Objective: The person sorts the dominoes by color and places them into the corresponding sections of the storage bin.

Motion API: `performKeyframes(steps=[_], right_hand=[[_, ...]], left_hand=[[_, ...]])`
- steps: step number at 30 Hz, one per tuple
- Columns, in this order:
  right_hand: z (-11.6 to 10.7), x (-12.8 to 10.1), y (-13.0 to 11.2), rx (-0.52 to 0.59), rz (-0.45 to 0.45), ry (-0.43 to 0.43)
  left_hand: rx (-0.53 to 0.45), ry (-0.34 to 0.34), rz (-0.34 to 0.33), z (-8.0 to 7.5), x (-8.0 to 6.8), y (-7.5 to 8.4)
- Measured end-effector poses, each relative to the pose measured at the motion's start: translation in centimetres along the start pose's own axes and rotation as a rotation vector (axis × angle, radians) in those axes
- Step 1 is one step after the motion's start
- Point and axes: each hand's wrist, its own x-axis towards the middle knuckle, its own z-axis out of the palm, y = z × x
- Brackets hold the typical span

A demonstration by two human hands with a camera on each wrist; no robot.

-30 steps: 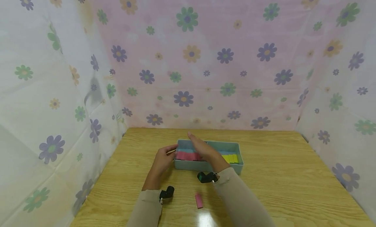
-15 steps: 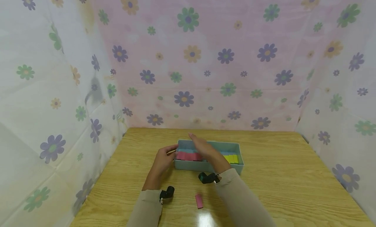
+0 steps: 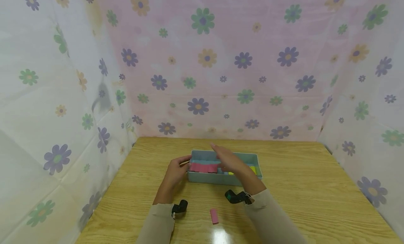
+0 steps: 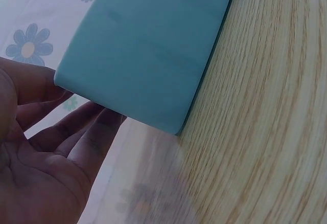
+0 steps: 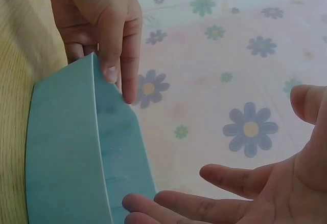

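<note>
A teal tray (image 3: 221, 179) sits mid-table with rows of pink blocks (image 3: 203, 167) at its left and yellow blocks (image 3: 254, 169) at its right. My left hand (image 3: 176, 170) holds the tray's left end. In the right wrist view its fingers (image 5: 115, 55) hook over the rim of the tray (image 5: 66, 147). The left wrist view shows the tray's outer wall (image 4: 153, 50) against my left hand (image 4: 66, 137). My right hand (image 3: 227, 160) hovers over the tray's middle, fingers spread and holding nothing, as the right wrist view also shows of this hand (image 5: 240, 178).
A loose pink block (image 3: 214, 216) lies on the wooden table (image 3: 300, 188) near the front edge, between my forearms. Floral cloth walls (image 3: 63, 114) close in the left, back and right sides. Black wrist cameras (image 3: 179, 207) sit on both sleeves.
My right hand has shifted to the right over the tray, uncovering more pink blocks and covering part of the yellow ones. The left hand and tray stayed put.
</note>
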Motion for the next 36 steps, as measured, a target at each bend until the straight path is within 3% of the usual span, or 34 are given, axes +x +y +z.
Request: performKeyframes(steps=[6,14,21,27,36], right_hand=[[-0.6,-2.0,1.3,0.009,-0.049,0.057],[-0.9,-4.6,3.9,0.074,-0.082,0.019],[-0.9,-5.8,5.7,0.072,-0.09,-0.026],[-1.1,-5.6,7.3,0.015,-0.084,-0.094],[-0.7,-5.2,9.9,-0.114,-0.054,-0.156]], left_hand=[[0.013,-0.006,-0.001,-0.1,-0.1,0.1],[0.073,-0.022,-0.01,-0.2,-0.2,0.2],[0.068,-0.053,-0.001,-0.5,-0.2,0.2],[0.036,-0.085,-0.011,-0.7,-0.1,0.2],[0.003,-0.078,-0.022,-0.6,-0.2,0.0]])
